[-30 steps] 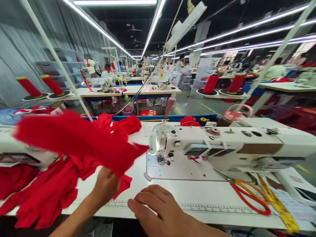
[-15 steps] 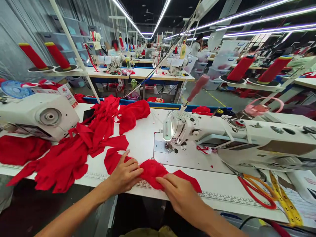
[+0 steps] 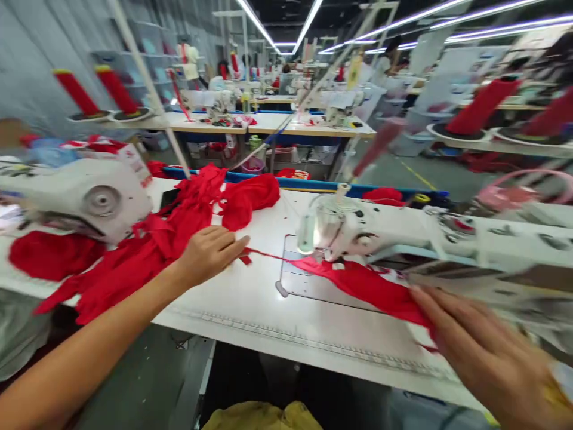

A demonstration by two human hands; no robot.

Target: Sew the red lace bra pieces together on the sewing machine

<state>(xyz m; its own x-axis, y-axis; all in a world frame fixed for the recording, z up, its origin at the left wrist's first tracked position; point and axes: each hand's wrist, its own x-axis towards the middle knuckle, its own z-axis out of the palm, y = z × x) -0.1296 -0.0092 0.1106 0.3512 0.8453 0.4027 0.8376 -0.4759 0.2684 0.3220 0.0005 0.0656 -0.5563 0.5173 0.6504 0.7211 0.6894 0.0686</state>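
A piece of red fabric [image 3: 371, 289] stretches across the sewing machine [image 3: 362, 227], thin like a cord at its left end and wider to the right. It lies at the needle area, where a small white patch, perhaps a label, shows on it. My left hand [image 3: 212, 254] is closed on the thin left end, beside the red pile. My right hand [image 3: 487, 346] has its fingers together on the wide right end, in front of the machine's arm; its thumb is hidden. A heap of red fabric pieces [image 3: 165, 245] lies left of my left hand.
A second sewing machine [image 3: 105, 200] stands at the left. Red thread cones [image 3: 119, 89] sit on stands at both sides. A ruler strip [image 3: 286, 334] runs along the table's front edge. A pink ring-shaped thing [image 3: 523, 185] is behind the machine at right.
The red fabric has moved from the table's front edge up to the needle area and is drawn out lengthwise. My left hand went left and up, my right hand right. The view turned slightly.
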